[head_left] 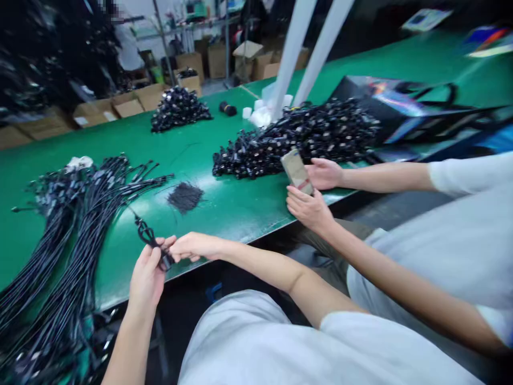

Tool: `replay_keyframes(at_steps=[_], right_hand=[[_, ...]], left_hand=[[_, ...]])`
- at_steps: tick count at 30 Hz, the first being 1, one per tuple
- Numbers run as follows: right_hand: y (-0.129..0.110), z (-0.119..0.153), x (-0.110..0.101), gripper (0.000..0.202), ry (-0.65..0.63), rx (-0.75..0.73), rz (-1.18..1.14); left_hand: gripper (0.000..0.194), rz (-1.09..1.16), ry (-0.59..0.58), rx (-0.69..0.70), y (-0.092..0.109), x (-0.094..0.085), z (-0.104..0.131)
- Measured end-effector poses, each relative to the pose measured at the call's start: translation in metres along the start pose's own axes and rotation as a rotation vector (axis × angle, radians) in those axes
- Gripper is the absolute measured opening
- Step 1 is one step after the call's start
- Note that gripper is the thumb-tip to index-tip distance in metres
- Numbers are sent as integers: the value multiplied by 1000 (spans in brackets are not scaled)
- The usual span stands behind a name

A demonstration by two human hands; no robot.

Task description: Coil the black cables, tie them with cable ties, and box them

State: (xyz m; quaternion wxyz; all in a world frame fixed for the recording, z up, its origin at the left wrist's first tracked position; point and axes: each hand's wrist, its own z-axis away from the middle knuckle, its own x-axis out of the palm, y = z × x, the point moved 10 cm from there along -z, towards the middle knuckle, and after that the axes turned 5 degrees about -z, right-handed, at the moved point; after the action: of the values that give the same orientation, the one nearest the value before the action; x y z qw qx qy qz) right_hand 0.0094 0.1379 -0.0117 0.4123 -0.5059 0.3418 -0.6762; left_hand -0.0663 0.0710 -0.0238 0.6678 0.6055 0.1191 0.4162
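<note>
A small black cable, looped into a bundle (146,233), is pinched in my left hand (147,272) above the table's front edge. My right hand (194,246) meets it from the right, its fingers closed at the lower end of the bundle. Exactly what the right fingertips grip is blurred. Beyond the hands, a small heap of thin black ties (185,197) lies on the green table (224,214). Long black cables (86,230) are spread to the left and hang over the front edge.
Close on the right, another person's hands (315,206) hold a phone (297,171). Behind it is a large pile of bundled black cables (296,136); a smaller pile (178,109) lies farther back. Two white poles (294,51) rise beyond, near a black bag (385,107).
</note>
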Motion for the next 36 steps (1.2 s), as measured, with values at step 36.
replay_keyframes(at_steps=[36], right_hand=[[-22,1,20,29,497,-678,1566]], left_hand=[[42,186,99,328,44,-1,-3]])
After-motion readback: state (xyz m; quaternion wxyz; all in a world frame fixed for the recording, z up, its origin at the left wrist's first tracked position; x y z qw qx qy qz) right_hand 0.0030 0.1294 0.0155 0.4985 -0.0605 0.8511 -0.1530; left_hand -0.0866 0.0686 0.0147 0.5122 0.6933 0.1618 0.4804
